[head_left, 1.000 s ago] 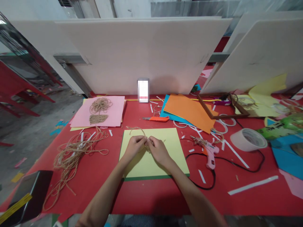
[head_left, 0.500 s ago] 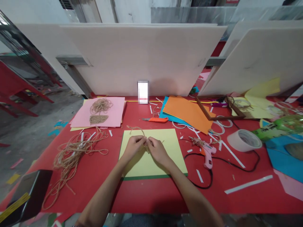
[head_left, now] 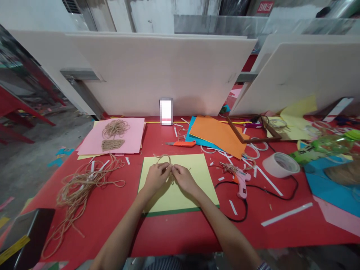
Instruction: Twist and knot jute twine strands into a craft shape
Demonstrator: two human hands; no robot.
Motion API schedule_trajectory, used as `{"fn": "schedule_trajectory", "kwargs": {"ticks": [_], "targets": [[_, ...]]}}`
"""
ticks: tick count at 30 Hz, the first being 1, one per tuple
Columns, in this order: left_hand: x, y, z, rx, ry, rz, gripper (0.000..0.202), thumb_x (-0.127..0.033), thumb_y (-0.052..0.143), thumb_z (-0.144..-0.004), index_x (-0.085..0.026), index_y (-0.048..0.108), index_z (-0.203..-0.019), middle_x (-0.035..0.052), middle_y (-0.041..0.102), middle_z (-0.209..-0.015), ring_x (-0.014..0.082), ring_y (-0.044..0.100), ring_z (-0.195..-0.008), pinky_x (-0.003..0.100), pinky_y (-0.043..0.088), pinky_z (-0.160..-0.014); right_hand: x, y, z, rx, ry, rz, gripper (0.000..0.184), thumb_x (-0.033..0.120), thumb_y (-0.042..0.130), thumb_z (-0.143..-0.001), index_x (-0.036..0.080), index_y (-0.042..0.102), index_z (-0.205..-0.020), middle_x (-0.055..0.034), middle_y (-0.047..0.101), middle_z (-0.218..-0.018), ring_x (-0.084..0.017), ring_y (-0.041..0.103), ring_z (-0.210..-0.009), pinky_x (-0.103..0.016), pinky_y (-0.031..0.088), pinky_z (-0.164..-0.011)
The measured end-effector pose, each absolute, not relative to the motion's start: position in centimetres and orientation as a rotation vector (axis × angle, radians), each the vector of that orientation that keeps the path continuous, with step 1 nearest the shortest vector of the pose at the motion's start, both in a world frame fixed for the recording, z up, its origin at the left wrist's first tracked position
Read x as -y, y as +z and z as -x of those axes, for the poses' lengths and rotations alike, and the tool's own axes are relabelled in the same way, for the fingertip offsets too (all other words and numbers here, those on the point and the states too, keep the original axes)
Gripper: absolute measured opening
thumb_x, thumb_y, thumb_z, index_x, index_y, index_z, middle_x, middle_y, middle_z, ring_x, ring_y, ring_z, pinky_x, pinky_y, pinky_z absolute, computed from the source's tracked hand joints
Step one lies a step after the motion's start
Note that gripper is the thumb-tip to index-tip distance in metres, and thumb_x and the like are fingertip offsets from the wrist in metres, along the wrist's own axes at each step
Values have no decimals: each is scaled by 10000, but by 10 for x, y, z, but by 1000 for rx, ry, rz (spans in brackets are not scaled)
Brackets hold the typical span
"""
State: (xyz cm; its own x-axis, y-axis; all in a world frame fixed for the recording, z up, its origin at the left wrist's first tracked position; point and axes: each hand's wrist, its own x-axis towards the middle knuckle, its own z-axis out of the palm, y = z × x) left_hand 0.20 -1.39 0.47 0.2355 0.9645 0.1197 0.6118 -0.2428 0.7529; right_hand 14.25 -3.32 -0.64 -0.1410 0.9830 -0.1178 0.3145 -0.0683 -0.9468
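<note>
My left hand (head_left: 156, 176) and my right hand (head_left: 182, 178) meet fingertip to fingertip over a pale yellow sheet (head_left: 197, 187) on the red table (head_left: 174, 232). Both pinch a short piece of brown twine (head_left: 162, 157), whose loop curls up past the sheet's top edge. A green sheet edge shows under the yellow one.
A tangle of twine (head_left: 81, 183) lies at the left, and a pink sheet (head_left: 135, 137) with twine coils behind it. An orange knife (head_left: 181, 143), orange paper (head_left: 218, 135), a pink glue gun (head_left: 242, 180) with black cord and a tape roll (head_left: 279, 165) sit to the right. White boards (head_left: 157, 71) wall off the back.
The view has tilted and drifted slightly right. My hands stay together on the twine, and its loop has curled tighter above the left hand.
</note>
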Motion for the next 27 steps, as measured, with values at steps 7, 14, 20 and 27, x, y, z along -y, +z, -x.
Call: {"fn": "schedule_trajectory", "kwargs": {"ticks": [7,14,20,27], "targets": [[13,4,-2,-1479,730,-1979,310,-369,481,-868,-209,556,-614,8,521,-527,148,445,-507,250,274,-575,32,-7,-144,1535,1228,1438,290,351,406,-933,209,451,-685,34,474,-626,-133,451,-607,-246,334,-593],[12,2,-1,-1508,674,-2031,319,-371,475,-890,-200,613,-658,9,530,-521,150,454,-503,250,280,-581,32,-10,-144,1515,1263,1420,294,372,408,-942,201,499,-721,16,531,-680,-137,485,-649,-251,367,-639],[12,3,-2,-1522,631,-2069,326,-350,459,-910,-187,648,-701,24,588,-566,146,482,-526,249,302,-590,30,-14,-144,1526,1243,1422,298,378,412,-937,202,494,-711,15,516,-658,-145,475,-638,-258,350,-625],[11,1,-2,-1428,777,-1943,334,-355,479,-869,-187,546,-587,-6,504,-508,119,415,-504,254,301,-577,30,-12,-144,1503,1261,1434,287,383,423,-909,211,467,-683,24,473,-628,-140,440,-610,-259,320,-593]]}}
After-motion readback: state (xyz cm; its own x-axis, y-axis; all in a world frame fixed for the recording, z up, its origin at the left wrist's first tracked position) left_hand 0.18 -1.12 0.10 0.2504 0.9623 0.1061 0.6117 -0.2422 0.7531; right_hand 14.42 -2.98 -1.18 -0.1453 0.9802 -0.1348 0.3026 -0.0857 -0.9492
